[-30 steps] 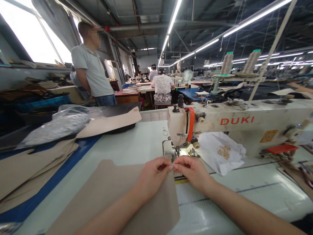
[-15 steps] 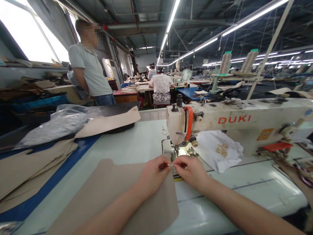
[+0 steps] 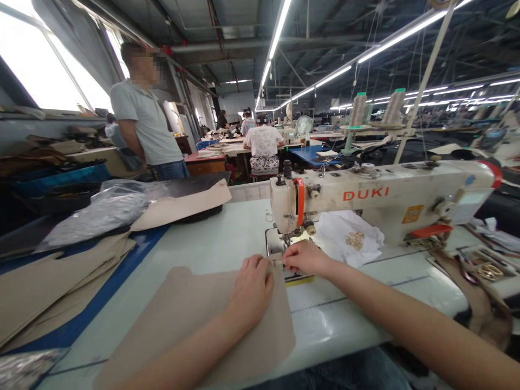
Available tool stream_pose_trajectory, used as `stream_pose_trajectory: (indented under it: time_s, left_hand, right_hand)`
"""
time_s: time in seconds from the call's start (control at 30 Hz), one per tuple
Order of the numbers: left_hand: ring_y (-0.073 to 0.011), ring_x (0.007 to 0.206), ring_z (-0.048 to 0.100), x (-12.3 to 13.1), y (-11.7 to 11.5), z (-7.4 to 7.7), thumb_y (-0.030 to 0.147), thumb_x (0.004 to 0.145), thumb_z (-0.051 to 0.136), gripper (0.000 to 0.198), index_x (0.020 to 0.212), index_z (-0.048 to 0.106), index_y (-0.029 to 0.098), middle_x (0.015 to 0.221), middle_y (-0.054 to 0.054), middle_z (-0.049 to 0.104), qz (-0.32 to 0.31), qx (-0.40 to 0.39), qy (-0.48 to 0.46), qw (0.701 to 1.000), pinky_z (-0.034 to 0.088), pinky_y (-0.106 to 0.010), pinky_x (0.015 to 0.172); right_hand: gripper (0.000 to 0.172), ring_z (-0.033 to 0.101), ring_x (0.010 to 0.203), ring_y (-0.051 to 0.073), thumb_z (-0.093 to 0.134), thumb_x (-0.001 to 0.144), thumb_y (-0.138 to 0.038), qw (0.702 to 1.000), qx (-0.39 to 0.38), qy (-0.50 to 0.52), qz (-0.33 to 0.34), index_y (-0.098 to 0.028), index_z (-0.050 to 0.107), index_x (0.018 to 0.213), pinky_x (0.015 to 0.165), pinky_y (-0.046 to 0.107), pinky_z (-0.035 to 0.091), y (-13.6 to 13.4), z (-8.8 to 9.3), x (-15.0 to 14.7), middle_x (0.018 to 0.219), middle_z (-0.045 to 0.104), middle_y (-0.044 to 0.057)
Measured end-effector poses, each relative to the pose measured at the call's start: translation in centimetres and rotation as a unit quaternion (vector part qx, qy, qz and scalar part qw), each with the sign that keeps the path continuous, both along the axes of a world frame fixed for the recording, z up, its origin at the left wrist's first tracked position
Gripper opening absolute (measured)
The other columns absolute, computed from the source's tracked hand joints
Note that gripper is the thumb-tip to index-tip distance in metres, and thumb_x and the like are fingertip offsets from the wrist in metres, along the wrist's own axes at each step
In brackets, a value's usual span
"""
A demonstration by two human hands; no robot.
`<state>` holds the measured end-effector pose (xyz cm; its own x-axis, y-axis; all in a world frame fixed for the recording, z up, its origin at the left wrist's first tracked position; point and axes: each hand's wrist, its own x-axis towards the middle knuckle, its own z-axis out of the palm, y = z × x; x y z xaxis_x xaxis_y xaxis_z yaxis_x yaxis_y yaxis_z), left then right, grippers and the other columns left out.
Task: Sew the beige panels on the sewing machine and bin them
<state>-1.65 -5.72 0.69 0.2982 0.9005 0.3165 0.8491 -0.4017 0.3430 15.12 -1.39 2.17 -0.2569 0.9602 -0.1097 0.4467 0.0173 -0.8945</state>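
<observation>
A large beige panel [image 3: 195, 330] of fabric or leather lies on the sewing table with its upper right corner at the machine's needle area. My left hand [image 3: 252, 287] rests flat on that panel, fingers extended towards the corner. My right hand [image 3: 305, 258] pinches the end of a small pale tab [image 3: 277, 262] at the panel's top edge; a bit of metal seems to show on it, too small to make out. Just behind stands the sewing machine [image 3: 368, 187], its presser foot [image 3: 286, 238] above the metal plate, partly hidden by my right hand.
Several gold rings [image 3: 355, 240] lie on white paper [image 3: 374, 249] under the machine arm. At the right is a tray [image 3: 499, 281] of metal rings. Beige pieces [image 3: 60, 287] and a plastic bag [image 3: 101, 208] lie left. A person [image 3: 146, 119] stands beyond; others sit further back.
My left hand has let go of the small piece and flattened onto the panel. The right hand still pinches it, near the needle. The view has turned slightly right.
</observation>
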Motion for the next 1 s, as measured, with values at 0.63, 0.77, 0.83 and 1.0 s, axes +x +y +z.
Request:
stream_pose_trajectory:
  time_s: [0.63,0.77,0.83,1.0]
  left_hand:
    - [-0.0185,0.08,0.057,-0.4,1.7,-0.4,0.012,0.084,0.046,0.019,0.072,0.06,0.017,0.08,-0.005,0.063,-0.113,0.122,0.001,0.986,0.051,-0.032,0.075]
    - [-0.0179,0.078,0.057,-0.2,2.0,-0.8,0.011,0.085,0.045,0.022,0.07,0.059,0.018,0.075,-0.004,0.062,-0.125,0.15,0.033,0.98,0.05,-0.03,0.072]
    - [-0.0178,0.077,0.057,-0.1,2.1,-0.8,0.009,0.084,0.045,0.022,0.069,0.059,0.018,0.073,-0.003,0.062,-0.125,0.158,0.046,0.978,0.05,-0.029,0.071]
    - [-0.0185,0.074,0.057,0.3,2.4,-0.4,0.005,0.08,0.046,0.021,0.068,0.057,0.018,0.07,-0.003,0.061,-0.13,0.14,0.082,0.978,0.049,-0.029,0.069]
  right_hand:
    - [0.015,0.054,0.047,0.007,0.059,0.068,-0.011,0.988,-0.077,-0.124,0.053,-0.015,0.064,0.054,0.045,0.014,0.043,0.9,2.3,-1.2,0.056,0.066,-0.002]
    - [0.013,0.055,0.047,0.008,0.06,0.067,-0.01,0.983,-0.079,-0.153,0.057,-0.016,0.063,0.055,0.042,0.013,0.041,0.9,2.5,-1.3,0.055,0.064,-0.003]
    - [0.013,0.056,0.048,0.008,0.06,0.067,-0.01,0.982,-0.074,-0.165,0.06,-0.016,0.063,0.056,0.043,0.014,0.042,1.1,2.5,-1.4,0.056,0.065,-0.003]
    - [0.011,0.062,0.054,0.012,0.06,0.069,-0.013,0.979,-0.019,-0.192,0.068,-0.016,0.067,0.061,0.049,0.018,0.046,1.3,1.9,-1.2,0.058,0.067,-0.001]
